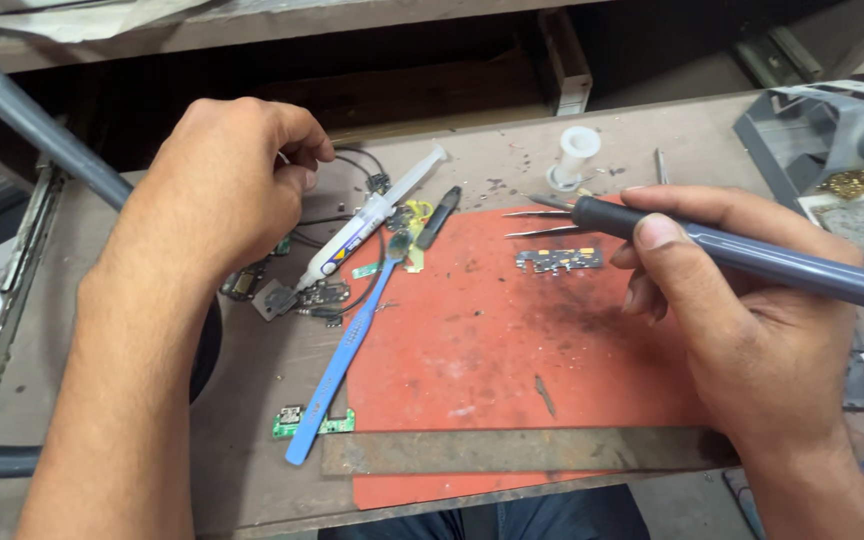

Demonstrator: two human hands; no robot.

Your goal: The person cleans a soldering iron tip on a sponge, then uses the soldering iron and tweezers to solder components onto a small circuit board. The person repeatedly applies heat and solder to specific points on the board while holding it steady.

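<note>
Nearest me, below the red mat [472, 340], lies a worn metal strip [522, 450]; my right hand [742, 330] is closed around the grey soldering iron [752, 255], its tip over the mat's top edge near the tweezers [542, 222]; a small circuit board [558, 260] rests on the mat; left of the mat lie a blue toothbrush [337, 375], a syringe [372, 215] and loose parts; my left hand [222, 195] pinches thin black wires [352, 165] there.

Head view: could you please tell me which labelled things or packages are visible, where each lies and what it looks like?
Syringe: a white tube lying slantwise by the left hand, at the red mat's upper left edge, with a white, blue and yellow label near its tip.
No other packages, signs or screens show.
</note>
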